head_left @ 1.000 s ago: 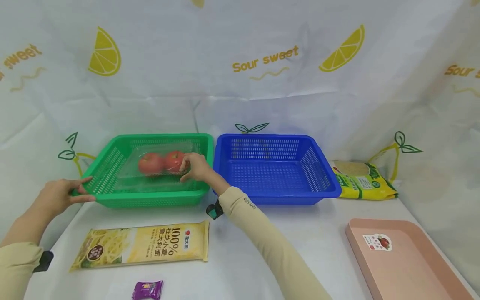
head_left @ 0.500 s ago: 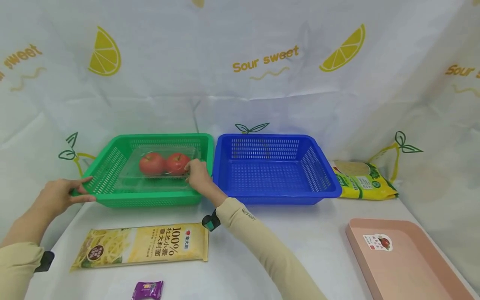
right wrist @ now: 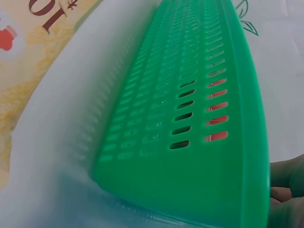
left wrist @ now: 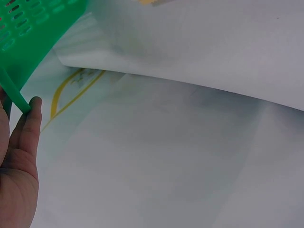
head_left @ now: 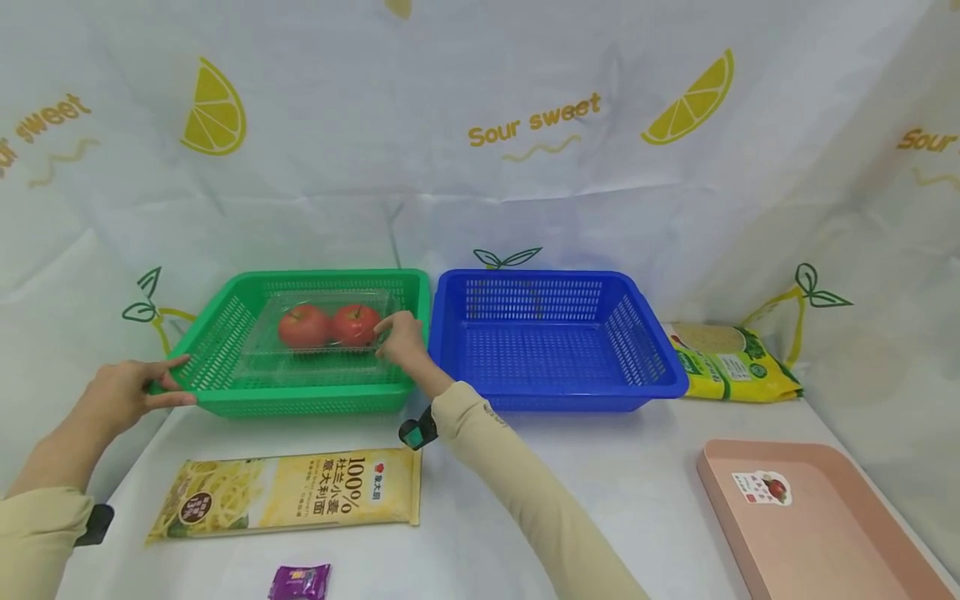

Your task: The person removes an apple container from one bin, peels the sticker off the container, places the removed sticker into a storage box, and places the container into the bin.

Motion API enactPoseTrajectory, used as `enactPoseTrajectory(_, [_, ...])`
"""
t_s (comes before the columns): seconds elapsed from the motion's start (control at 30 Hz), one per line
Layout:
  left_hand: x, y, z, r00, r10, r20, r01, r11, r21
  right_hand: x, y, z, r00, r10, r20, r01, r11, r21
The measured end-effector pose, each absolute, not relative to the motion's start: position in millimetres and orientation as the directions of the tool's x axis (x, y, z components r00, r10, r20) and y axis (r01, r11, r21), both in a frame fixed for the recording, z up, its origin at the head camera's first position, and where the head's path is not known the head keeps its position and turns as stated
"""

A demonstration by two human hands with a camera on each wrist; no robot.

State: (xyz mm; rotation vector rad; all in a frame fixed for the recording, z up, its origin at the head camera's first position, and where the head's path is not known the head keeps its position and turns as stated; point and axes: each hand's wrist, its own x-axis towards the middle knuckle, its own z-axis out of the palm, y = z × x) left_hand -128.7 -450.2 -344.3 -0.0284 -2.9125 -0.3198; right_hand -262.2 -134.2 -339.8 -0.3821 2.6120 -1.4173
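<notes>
In the head view, a green basket (head_left: 300, 400) holds a clear plastic box (head_left: 262, 337) with two red apples (head_left: 303, 326) inside. My right hand (head_left: 405, 342) reaches over the basket's right front corner and pinches the box's right end; the fingertips are partly hidden. My left hand (head_left: 123, 396) grips the basket's left rim between thumb and fingers. The left wrist view has a finger (left wrist: 32, 123) against that rim from below. In the right wrist view, the basket's slotted side (right wrist: 180, 104) hides most of my right hand (right wrist: 287, 194).
A blue basket (head_left: 558, 400) stands right beside the green one. A yellow bag (head_left: 735, 367) lies to its right, and a pink tray (head_left: 810, 517) is at front right. Nearer me lie a pasta pack (head_left: 300, 492) and a small purple packet (head_left: 300, 582).
My right fingers have drawn together at the box's right end, and the wrist has turned slightly. The box and apples have shifted a little to the right. My left hand stays on the rim.
</notes>
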Motion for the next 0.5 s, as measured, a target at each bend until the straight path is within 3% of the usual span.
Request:
enactPoseTrajectory(0.37, [-127.4,-450.4,-345.3,-0.979,-0.010,0.204,0.037,0.974,0.225,-267.4,-142.1,-342.0,-0.964,-0.232,-0.133,0.025,0.416,-0.909])
enactPoseTrajectory(0.5, [-127.6,-449.3,-345.2,-0.977,-0.010,0.213,0.039,0.973,0.226,-266.6,-143.5,-343.2,-0.966,-0.224,-0.127,0.034,0.377,-0.926])
